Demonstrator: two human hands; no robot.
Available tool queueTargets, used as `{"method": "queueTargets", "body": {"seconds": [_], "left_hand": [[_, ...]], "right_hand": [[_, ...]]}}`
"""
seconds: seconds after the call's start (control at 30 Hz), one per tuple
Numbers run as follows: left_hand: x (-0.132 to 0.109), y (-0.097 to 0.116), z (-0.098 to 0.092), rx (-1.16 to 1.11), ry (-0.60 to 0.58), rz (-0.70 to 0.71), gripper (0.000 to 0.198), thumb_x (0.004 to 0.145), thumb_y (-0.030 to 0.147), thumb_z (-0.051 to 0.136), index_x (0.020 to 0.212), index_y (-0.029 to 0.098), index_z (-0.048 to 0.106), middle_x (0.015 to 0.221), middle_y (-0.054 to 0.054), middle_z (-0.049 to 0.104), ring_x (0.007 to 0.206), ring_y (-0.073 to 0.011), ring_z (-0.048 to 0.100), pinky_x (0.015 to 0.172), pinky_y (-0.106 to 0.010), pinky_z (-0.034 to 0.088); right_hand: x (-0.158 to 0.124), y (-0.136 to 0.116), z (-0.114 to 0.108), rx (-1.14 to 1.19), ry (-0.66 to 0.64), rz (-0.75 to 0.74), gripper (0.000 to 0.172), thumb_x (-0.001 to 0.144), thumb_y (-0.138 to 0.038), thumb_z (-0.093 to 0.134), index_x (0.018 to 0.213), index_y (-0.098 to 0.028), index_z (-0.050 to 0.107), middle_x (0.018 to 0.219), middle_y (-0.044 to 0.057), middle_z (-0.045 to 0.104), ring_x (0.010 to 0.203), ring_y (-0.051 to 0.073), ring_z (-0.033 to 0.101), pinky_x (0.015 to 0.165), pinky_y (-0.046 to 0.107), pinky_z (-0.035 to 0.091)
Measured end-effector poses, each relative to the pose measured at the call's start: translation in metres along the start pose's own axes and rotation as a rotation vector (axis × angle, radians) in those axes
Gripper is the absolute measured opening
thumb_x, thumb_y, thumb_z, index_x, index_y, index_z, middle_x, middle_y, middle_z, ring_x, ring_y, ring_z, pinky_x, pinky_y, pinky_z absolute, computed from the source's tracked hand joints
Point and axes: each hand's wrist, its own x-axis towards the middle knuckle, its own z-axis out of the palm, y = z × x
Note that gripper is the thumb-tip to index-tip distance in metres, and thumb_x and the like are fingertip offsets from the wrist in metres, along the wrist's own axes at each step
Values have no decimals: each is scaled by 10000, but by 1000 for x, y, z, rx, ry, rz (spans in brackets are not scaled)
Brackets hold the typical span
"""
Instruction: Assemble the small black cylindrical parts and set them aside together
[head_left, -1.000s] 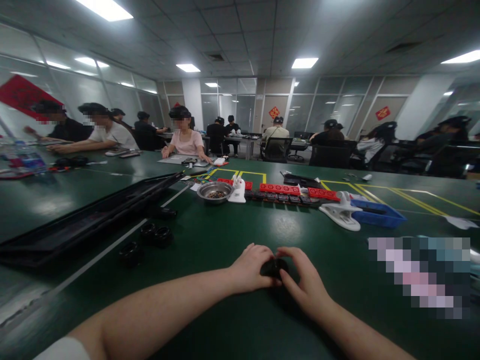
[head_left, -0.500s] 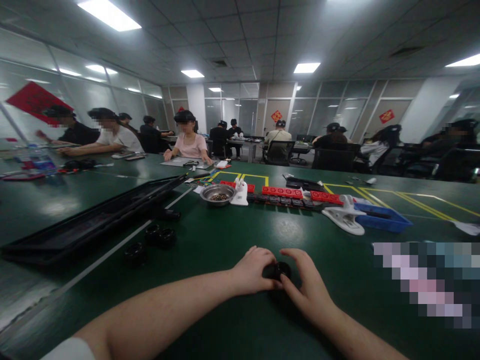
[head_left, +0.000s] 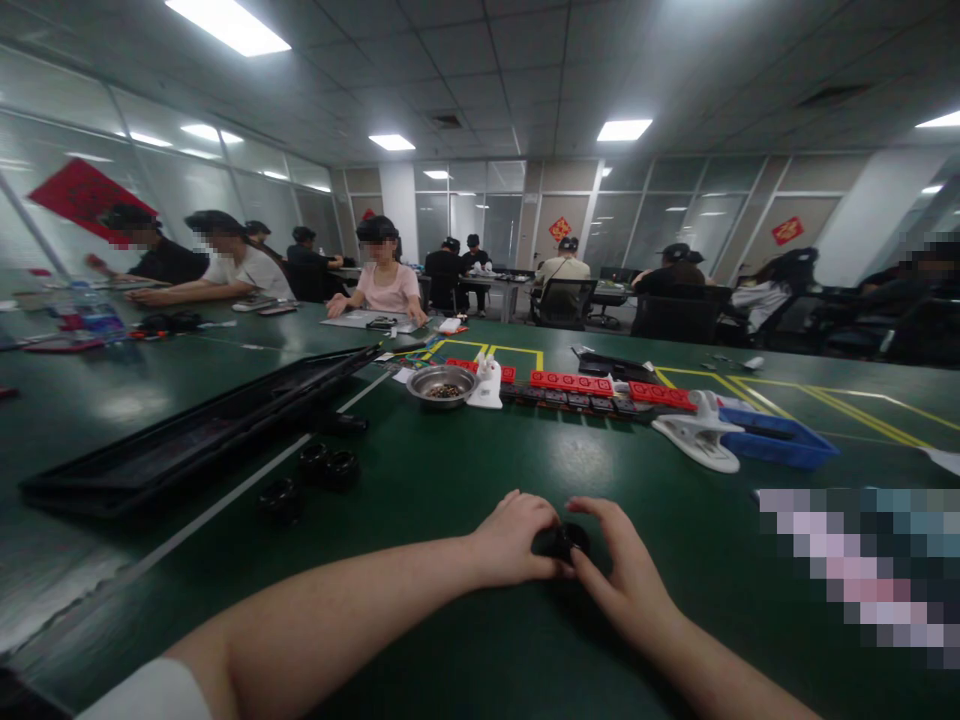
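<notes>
A small black round part [head_left: 561,541] rests on the green table [head_left: 465,470], pinched between both my hands. My left hand [head_left: 510,540] curls round its left side with fingers closed. My right hand [head_left: 626,575] grips its right side with fingers bent over the top. Most of the part is hidden by my fingers. Three similar black ring parts [head_left: 319,470] lie on the table to the left, apart from my hands.
A long black tray [head_left: 187,435] lies to the left. Farther back stand a metal bowl [head_left: 441,385], a white holder [head_left: 487,383], red strips [head_left: 600,385], a white clamp [head_left: 697,435] and a blue bin [head_left: 780,440]. Several people sit at tables behind.
My hands stay closed on the black part. The view has shifted slightly, so the hands and table items sit a little further right in the picture.
</notes>
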Motion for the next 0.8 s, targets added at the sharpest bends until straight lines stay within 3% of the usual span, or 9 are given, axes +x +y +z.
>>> {"method": "queueTargets", "body": {"seconds": [0.2, 0.43, 0.57, 0.67, 0.8], "left_hand": [[0, -1, 2, 5, -6, -5, 355, 658, 473, 635, 853, 192, 541, 998, -29, 554, 974, -218, 491, 912, -384, 322], [0, 1, 0, -18, -8, -13, 385, 662, 467, 634, 913, 192, 539, 1021, -41, 553, 998, -226, 483, 941, -403, 302], [0, 2, -1, -27, -18, -30, 399, 647, 473, 649, 907, 191, 539, 1022, -39, 553, 1014, -231, 478, 956, -418, 285], [0, 1, 0, -13, -7, -13, 374, 653, 471, 643, 871, 186, 541, 1009, -35, 556, 992, -224, 487, 933, -396, 311], [0, 0, 0, 3, -2, -8, 383, 658, 466, 638, 888, 176, 540, 1015, -45, 551, 994, -226, 482, 916, -380, 328]], "right_hand": [[2, 7, 4, -114, 79, 87, 335, 703, -347, 583, 984, -187, 493, 835, 66, 580, 794, 237, 565, 701, 411, 461], [0, 2, 1, 10, -34, 38, 246, 772, -224, 477, 1016, -205, 460, 917, 67, 578, 872, 212, 559, 759, 381, 466], [-1, 3, 1, -5, -2, 30, 311, 766, -227, 479, 1070, -189, 426, 1009, 100, 552, 941, 233, 543, 792, 408, 461], [-1, 5, 3, -45, 43, 81, 363, 738, -295, 547, 1060, -180, 422, 968, 103, 553, 895, 244, 555, 758, 423, 471], [0, 4, 4, -28, -9, 103, 307, 746, -277, 537, 1029, -192, 452, 876, 68, 578, 825, 223, 573, 729, 398, 483]]}}
